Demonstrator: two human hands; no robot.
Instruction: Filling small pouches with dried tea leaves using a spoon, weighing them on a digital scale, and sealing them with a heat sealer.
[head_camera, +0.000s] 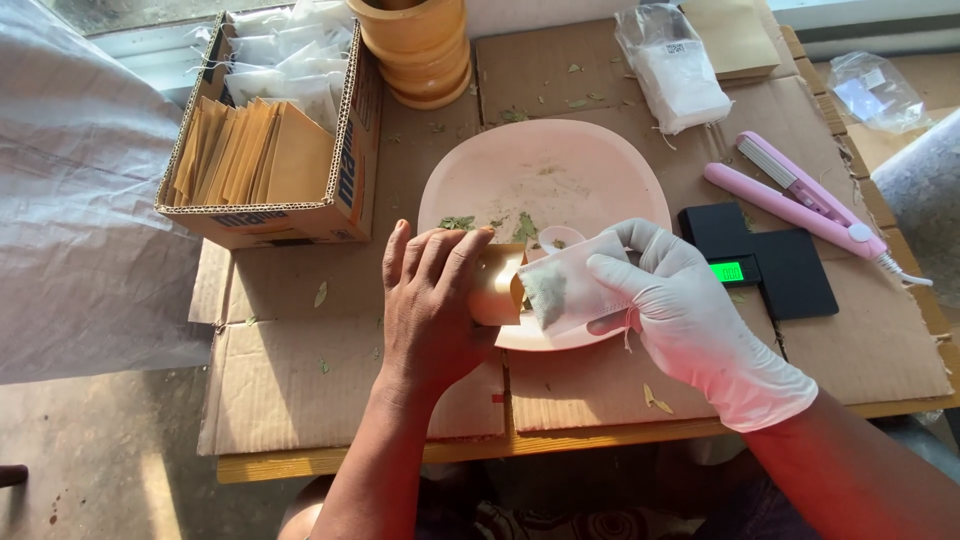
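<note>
A person sits at a table covered with flattened cardboard (300, 370), seen from above. The bare left hand (430, 300) is curled around a small tan paper envelope (497, 285), gripping it with the fingers over the top. The right hand (690, 320), in a white glove, pinches a white mesh tea bag (565, 290) with dried green leaf showing through it. The two hands are close together, meeting over the near edge of a pale pink plate (560, 170) scattered with leaf crumbs.

The step in hand looks like sliding the filled tea bag into the envelope. The bag lies roughly flat, its long axis running left to right, with its left end pointing into the envelope's open mouth, which faces right. Whether the bag has already entered is hard to tell. The next move would seem to call for keeping the mouth spread while easing the bag straight in, without crumpling it.

Around them: a cardboard box (350, 170) of more tan envelopes at upper left, a black pocket scale (790, 265) with a lit green display at right, a pink sealing iron (800, 195) beyond it, and a clear packet of white bags (675, 70) at the top.
</note>
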